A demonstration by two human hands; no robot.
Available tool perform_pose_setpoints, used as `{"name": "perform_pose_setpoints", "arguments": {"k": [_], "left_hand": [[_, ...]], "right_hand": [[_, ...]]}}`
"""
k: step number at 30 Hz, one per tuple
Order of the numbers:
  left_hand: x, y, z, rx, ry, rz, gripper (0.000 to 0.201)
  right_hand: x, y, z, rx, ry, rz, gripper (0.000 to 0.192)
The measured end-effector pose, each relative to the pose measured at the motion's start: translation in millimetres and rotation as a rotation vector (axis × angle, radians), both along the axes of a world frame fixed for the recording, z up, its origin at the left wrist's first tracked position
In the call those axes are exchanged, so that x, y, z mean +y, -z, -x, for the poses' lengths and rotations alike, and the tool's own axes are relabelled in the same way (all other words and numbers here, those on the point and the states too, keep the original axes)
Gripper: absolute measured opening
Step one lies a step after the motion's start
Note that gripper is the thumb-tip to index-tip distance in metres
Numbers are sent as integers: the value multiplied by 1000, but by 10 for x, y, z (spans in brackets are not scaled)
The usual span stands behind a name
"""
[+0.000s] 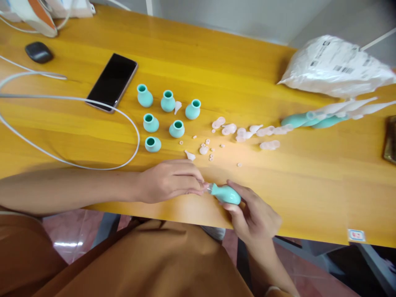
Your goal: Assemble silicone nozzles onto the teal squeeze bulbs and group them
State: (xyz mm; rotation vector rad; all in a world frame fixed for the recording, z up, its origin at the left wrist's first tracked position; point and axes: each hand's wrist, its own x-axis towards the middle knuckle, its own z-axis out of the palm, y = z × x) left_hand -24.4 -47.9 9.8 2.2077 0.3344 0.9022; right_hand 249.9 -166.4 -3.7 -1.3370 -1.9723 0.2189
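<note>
My right hand [252, 214] holds a teal rubber bulb [228, 194] lying on its side near the front edge of the wooden table [309, 185]. My left hand [170, 180] pinches a small clear tip [208, 187] at the bulb's neck. Several more teal bulbs [167, 117] stand upright with open mouths behind my left hand. Loose clear tips and small caps [244, 133] lie scattered to the right of them.
A dark phone [113, 81] lies at the back left, with a white cable [77, 99] looping across the table and a black mouse [38, 52] beyond. A white plastic bag [335, 66] sits at the back right, with blurred assembled teal pieces [312, 119] beside it.
</note>
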Motion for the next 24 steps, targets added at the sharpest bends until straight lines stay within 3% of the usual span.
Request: {"name": "perform_pose_setpoints", "arguments": {"k": [7,13,20,24], "left_hand": [[2,-2,-8,-37,17,5,16],[-3,-18,-3,-9,22,18,20],[4,27,0,-89,-25,-7,11],[24,39,-15,-124,-78,43,18]], "right_hand": [[-39,42,-19,-7,71,45,38],[-46,55,-36,66,42,121,38],[1,47,-4,68,24,120,38],[103,16,58,112,-69,117,51]]}}
